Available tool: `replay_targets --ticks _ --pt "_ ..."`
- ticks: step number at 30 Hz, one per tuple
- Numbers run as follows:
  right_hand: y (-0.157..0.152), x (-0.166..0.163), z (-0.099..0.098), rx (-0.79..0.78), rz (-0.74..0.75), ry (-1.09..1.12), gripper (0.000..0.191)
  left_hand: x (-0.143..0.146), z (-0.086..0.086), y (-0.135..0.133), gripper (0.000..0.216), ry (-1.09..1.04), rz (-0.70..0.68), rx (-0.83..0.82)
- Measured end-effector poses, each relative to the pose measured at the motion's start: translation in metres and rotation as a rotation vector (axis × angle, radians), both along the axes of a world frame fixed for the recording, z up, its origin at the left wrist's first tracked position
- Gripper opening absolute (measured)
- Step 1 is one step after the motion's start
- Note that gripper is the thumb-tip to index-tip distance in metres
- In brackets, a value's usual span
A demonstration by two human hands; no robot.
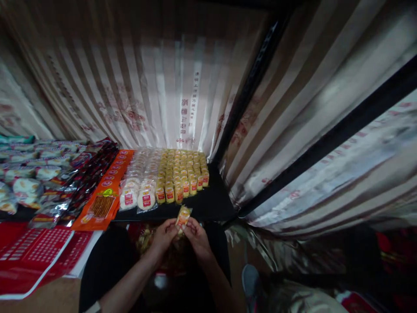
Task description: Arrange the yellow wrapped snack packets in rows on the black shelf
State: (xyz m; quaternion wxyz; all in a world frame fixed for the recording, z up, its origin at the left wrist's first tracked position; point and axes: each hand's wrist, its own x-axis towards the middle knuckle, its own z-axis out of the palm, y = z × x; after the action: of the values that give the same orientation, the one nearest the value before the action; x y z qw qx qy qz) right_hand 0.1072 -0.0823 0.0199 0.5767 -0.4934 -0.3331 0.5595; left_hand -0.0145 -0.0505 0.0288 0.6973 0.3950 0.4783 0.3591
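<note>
My left hand (164,237) and my right hand (196,237) meet just below the front edge of a dark display shelf (213,202). Both pinch one small yellow wrapped snack packet (183,216), which sticks up between the fingertips. Right above it on the shelf stand rows of the same small yellow packets (184,171). To their left lie round white cakes in clear wrappers (138,184). Under my hands there is a bag of more snacks (146,239), dim and partly hidden.
Further left on the shelf lie orange flat packs (106,198), dark red shiny packs (83,178) and white-green bagged goods (22,174). A red printed bag (32,256) hangs at lower left. Striped curtains (146,87) close off the back and right. A shoe (250,278) shows below.
</note>
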Motion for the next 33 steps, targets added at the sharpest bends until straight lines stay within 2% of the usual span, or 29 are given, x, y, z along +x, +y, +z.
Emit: replay_targets --ticks 4,9,13,16,19,21,24,26,29,33 --pt "0.004 0.027 0.003 0.018 -0.053 -0.045 0.040 0.027 0.002 0.012 0.044 0.161 -0.108 0.125" --pt "0.020 0.065 -0.006 0.002 -0.212 -0.198 0.044 0.062 0.007 0.023 0.035 0.490 -0.077 0.368" --pt "0.038 0.099 -0.017 0.005 -0.313 -0.362 0.047 0.090 0.020 0.031 0.037 0.546 -0.176 0.496" --pt "0.055 0.123 -0.018 0.026 -0.385 -0.536 0.049 0.111 0.031 0.044 0.036 0.563 -0.240 0.552" --pt "0.077 0.144 -0.009 0.068 -0.433 -0.683 0.053 0.134 0.041 0.064 0.038 0.601 -0.283 0.630" --pt "0.095 0.155 -0.001 0.074 -0.476 -0.776 0.052 0.147 0.047 0.079 0.040 0.653 -0.305 0.747" --pt "0.125 0.169 0.011 0.004 -0.537 -0.949 0.046 0.165 0.055 0.102 0.042 0.798 -0.372 0.963" --pt "0.144 0.177 0.014 -0.064 -0.554 -1.050 0.043 0.173 0.057 0.116 0.042 0.904 -0.438 1.050" --pt "0.172 0.186 0.012 -0.144 -0.545 -1.121 0.040 0.182 0.059 0.132 0.042 1.020 -0.531 1.102" --pt "0.204 0.197 0.002 -0.160 -0.527 -1.150 0.040 0.188 0.059 0.144 0.046 1.132 -0.619 1.149"
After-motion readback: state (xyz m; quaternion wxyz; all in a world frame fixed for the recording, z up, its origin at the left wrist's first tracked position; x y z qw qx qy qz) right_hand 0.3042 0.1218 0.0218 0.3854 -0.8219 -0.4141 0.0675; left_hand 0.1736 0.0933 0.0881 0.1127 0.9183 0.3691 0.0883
